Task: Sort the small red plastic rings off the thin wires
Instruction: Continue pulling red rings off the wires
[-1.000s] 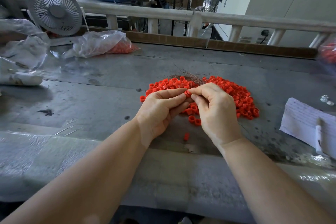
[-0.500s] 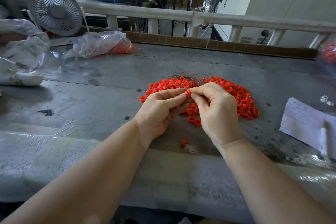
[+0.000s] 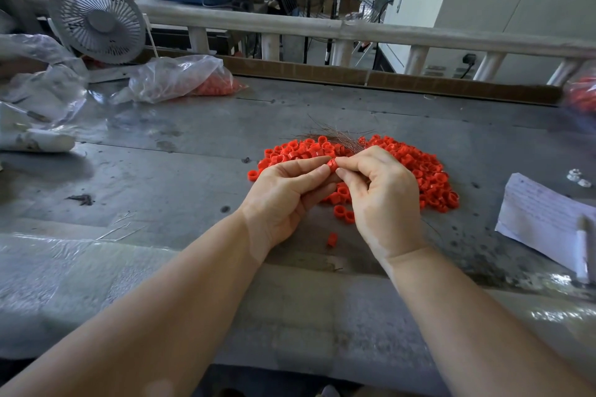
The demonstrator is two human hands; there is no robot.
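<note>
Little has shifted; left hand [image 3: 283,193] and right hand [image 3: 383,196] together pinch one glossy red ring [image 3: 332,165].

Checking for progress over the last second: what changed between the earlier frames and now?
Little. Both hands, left and right, still pinch one red ring between them over the pile; they shifted only slightly. The loose ring near the table edge sat a bit differently across frames, possibly camera shift. Wires, bag, fan and paper stayed put.

2 bare forearms, left hand [image 3: 283,193]; right hand [image 3: 383,200]; seemingly no sleeves
</note>
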